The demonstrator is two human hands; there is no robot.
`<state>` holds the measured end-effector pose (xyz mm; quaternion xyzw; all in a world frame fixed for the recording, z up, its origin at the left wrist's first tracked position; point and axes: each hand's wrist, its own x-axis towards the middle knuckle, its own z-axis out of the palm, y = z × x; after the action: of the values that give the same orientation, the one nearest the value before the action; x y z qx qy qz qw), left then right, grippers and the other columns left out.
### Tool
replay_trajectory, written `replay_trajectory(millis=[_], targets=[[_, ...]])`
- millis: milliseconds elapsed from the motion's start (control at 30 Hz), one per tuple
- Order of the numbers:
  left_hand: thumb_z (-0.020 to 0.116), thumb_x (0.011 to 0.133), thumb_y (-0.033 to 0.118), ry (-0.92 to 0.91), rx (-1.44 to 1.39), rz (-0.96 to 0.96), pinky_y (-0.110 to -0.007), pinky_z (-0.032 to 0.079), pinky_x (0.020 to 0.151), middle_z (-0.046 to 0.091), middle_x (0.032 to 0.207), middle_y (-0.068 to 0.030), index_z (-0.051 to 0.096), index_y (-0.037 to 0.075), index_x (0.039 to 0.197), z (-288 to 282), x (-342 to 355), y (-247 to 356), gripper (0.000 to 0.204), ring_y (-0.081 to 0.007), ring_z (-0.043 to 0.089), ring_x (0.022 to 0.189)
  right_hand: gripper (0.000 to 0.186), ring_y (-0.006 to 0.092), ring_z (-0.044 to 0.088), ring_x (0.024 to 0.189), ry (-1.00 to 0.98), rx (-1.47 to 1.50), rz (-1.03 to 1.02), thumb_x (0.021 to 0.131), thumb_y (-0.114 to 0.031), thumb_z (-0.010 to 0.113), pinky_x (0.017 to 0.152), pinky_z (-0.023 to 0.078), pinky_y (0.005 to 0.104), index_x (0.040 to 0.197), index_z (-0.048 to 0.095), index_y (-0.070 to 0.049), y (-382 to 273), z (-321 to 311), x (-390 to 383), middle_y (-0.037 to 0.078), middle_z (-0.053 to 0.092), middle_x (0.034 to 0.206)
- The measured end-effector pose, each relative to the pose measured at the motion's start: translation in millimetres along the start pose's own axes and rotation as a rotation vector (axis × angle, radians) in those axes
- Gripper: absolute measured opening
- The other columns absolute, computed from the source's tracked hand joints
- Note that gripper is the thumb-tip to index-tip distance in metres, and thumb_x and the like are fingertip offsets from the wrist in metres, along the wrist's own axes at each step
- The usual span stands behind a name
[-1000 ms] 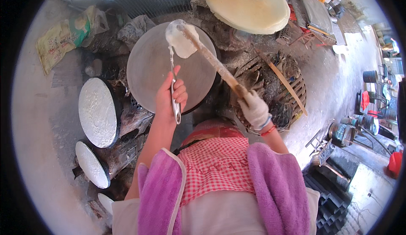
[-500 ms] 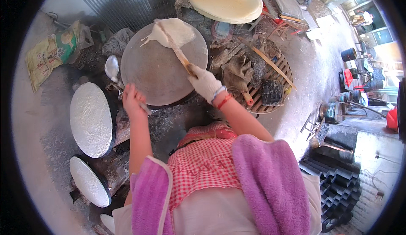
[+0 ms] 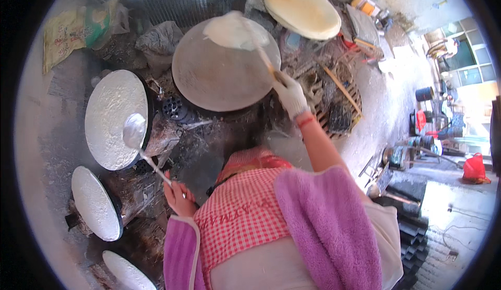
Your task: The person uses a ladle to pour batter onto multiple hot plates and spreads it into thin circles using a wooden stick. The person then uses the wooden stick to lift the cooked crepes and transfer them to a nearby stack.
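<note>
My gloved right hand (image 3: 286, 94) grips a long wooden spreader (image 3: 261, 50), its far end in a patch of pale wet batter (image 3: 222, 32) at the back of a large round griddle (image 3: 219, 84). Low at the left, my bare left hand (image 3: 178, 197) is closed on the handle of a metal ladle (image 3: 133, 131), whose bowl is over a batter-covered griddle (image 3: 112, 105). Two more batter-covered rounds (image 3: 94, 201) lie nearer me on the left.
A stack of pale flat rounds (image 3: 301, 9) sits at the back. A slatted round rack (image 3: 352, 89) with a wooden stick is at the right. A crumpled sack (image 3: 65, 37) lies back left; buckets (image 3: 424, 94) and a red bag (image 3: 472, 167) stand far right.
My left hand has moved down and left, carrying the ladle from the central griddle to the left one. My right hand has spread the batter toward the back of the griddle.
</note>
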<state>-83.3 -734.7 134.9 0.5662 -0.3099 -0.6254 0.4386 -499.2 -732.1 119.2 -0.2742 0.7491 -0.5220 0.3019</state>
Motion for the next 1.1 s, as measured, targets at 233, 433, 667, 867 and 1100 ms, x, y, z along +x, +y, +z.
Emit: replay_trajectory(millis=[233, 433, 667, 867, 1100], targets=[[0.043, 0.102, 0.013, -0.03, 0.227, 0.065, -0.022, 0.028, 0.039, 0.04, 0.066, 0.0031, 0.038, 0.011, 0.143, -24.5, 8.7, -13.7, 0.041, -0.0043, 0.034, 0.046, 0.042, 0.0112, 0.06, 0.069, -0.214, -0.029, 0.166, 0.089, -0.021, 0.063, 0.062, 0.048, 0.0257, 0.126, 0.061, 0.0, -45.1, 30.9, -8.9, 0.005, 0.068, 0.088], [0.045, 0.102, 0.012, 0.123, 0.22, 0.188, -0.022, 0.028, 0.039, 0.04, 0.064, 0.0028, 0.038, 0.009, 0.142, -3.7, -5.1, -21.8, 0.041, -0.0048, 0.034, 0.045, 0.042, 0.0093, 0.048, 0.045, -0.042, 0.217, 0.246, 0.09, -0.02, 0.061, 0.04, 0.039, 0.0251, 0.129, 0.059, -0.004, -9.6, -13.0, 9.7, -0.001, 0.054, 0.066], [0.046, 0.101, 0.011, 0.151, 0.09, 0.207, -0.023, 0.028, 0.039, 0.041, 0.067, 0.0022, 0.039, 0.007, 0.141, 49.3, -27.5, -26.8, 0.04, -0.0054, 0.035, 0.046, 0.046, 0.018, 0.061, 0.111, -0.308, -0.007, 0.052, 0.089, -0.021, 0.062, 0.094, 0.047, 0.0284, 0.129, 0.059, 0.001, -22.1, -32.3, 26.4, 0.015, 0.065, 0.122], [0.046, 0.101, 0.01, 0.159, 0.126, 0.245, -0.023, 0.029, 0.04, 0.041, 0.067, 0.001, 0.039, 0.007, 0.141, 92.9, -57.0, -31.7, 0.041, -0.0062, 0.035, 0.046, 0.044, 0.0109, 0.045, 0.043, -0.441, 0.172, 0.144, 0.09, -0.022, 0.06, 0.039, 0.037, 0.0276, 0.128, 0.06, -0.002, -18.5, -3.2, 58.9, 0.002, 0.059, 0.069], [0.046, 0.101, 0.009, 0.27, 0.075, 0.318, -0.023, 0.029, 0.04, 0.043, 0.07, 0.0012, 0.039, 0.008, 0.142, 108.0, -70.2, -23.2, 0.042, -0.006, 0.036, 0.047, 0.045, 0.0079, 0.048, 0.047, -0.407, 0.07, 0.021, 0.089, -0.026, 0.059, 0.042, 0.038, 0.0234, 0.128, 0.06, -0.002, 5.6, -63.5, 85.1, 0.0, 0.06, 0.072]])
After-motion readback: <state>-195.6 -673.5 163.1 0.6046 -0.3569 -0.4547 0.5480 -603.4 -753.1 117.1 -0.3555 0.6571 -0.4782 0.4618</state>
